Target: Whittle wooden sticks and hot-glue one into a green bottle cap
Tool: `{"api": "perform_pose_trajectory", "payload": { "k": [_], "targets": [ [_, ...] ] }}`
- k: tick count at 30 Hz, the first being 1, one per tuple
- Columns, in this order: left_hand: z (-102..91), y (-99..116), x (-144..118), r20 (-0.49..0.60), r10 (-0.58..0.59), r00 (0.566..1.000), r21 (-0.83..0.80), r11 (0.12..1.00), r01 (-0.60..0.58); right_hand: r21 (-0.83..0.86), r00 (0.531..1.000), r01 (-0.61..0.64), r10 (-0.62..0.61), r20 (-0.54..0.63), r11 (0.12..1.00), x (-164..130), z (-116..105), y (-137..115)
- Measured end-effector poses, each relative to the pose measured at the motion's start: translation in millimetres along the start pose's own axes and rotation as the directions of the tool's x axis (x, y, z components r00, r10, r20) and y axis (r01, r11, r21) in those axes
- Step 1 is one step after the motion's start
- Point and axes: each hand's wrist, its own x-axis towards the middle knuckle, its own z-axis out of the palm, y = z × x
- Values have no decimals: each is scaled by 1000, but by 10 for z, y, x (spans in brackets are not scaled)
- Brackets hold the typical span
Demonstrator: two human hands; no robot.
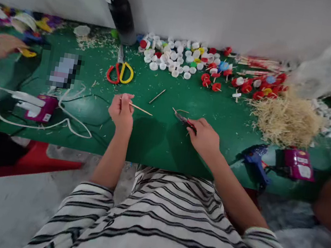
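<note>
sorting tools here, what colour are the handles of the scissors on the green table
One handle red, the other yellow, on the metal-bladed scissors; seen in the head view.

Green table [163,140], red-yellow scissors [120,73]

L hand [121,110] pinches thin stick [141,108]; R hand [204,138] holds pliers [184,121] over green table [156,139].

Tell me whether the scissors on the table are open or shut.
Shut: the scissors lie flat, red and yellow handles together, blades closed into one point.
</note>
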Motion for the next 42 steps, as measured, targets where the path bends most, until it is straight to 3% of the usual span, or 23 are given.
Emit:
{"api": "perform_pose_trajectory", "payload": {
  "k": [4,7,10,12,15,17,21,25,28,31,36,42],
  "targets": [
    [2,0,-47,15,-7,1000,-17,1000,7,32,1000,-18,19,-24,999,-64,-31,-18],
    [18,31,-58,5,-42,999,-71,997,42,87,999,23,-20,-28,996,-188,-28,-173],
    [29,96,-33,35,-213,976,-254,943,215,193,995,101,-94,-43,976,-350,-20,-318],
    [26,140,0,157,-433,888,-406,791,458,282,990,143,-134,-52,949,-442,-26,-303],
    [50,159,40,393,-638,662,-412,522,747,409,993,115,-92,-76,905,-531,-57,-81],
    [133,120,47,474,-646,598,-313,511,801,518,996,15,34,-86,855,-575,-91,123],
    [498,-48,54,548,-629,552,76,694,716,580,990,-104,140,-17,808,-647,-158,344],
    [908,-177,90,585,-590,556,350,802,484,680,992,-116,117,45,724,-588,-101,228],
    [1095,-187,68,617,-596,514,433,802,412,759,992,-122,109,67,640,-412,32,115],
    [1192,-163,0,636,-613,469,456,789,412,817,989,-125,136,58,563,-165,140,121],
    [1347,-131,-91,651,-670,357,471,725,503,858,971,-118,238,-5,500,197,136,352],
    [1694,-23,-229,685,-682,258,469,683,560,877,928,-111,364,-77,468,393,20,649]
  ]
}}
